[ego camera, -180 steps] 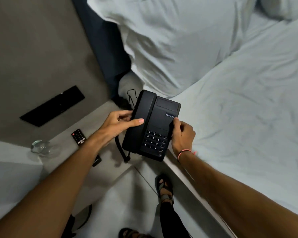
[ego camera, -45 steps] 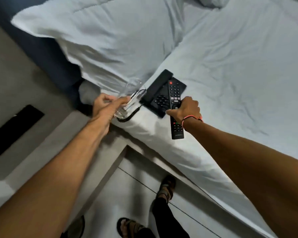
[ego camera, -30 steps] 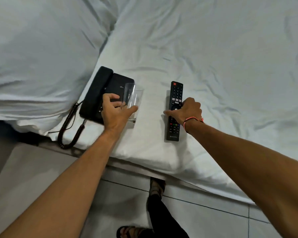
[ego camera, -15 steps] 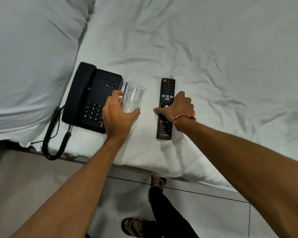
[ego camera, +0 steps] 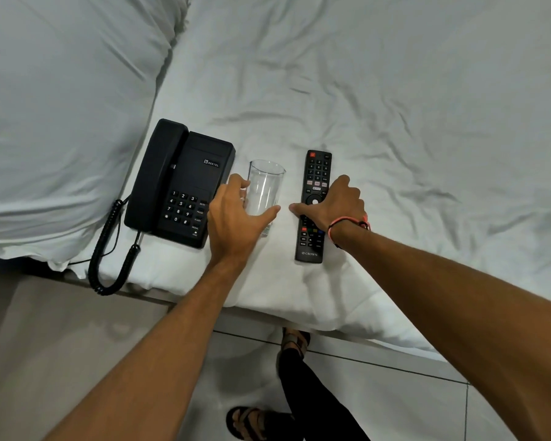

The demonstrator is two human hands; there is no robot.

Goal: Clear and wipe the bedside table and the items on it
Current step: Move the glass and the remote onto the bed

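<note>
A clear empty glass (ego camera: 265, 186) stands upright on the white bed sheet (ego camera: 395, 106). My left hand (ego camera: 236, 218) wraps its lower part, thumb on the right side and fingers on the left. A black TV remote (ego camera: 315, 173) lies flat on the sheet just right of the glass. My right hand (ego camera: 334, 205) lies over its middle, thumb at its left edge and fingers at its right edge. A black corded telephone (ego camera: 178, 183) rests on the sheet left of the glass, its coiled cord (ego camera: 109, 249) hanging over the bed edge.
A large white pillow (ego camera: 61, 106) lies left of the telephone. Below the bed edge is grey tiled floor (ego camera: 379, 393) with my sandalled feet (ego camera: 295, 342). A grey surface (ego camera: 45, 329) shows at the lower left.
The glass and remote came over from the left and now rest on the sheet beside the telephone. Over the last half second both hands stay on them almost unmoved.
</note>
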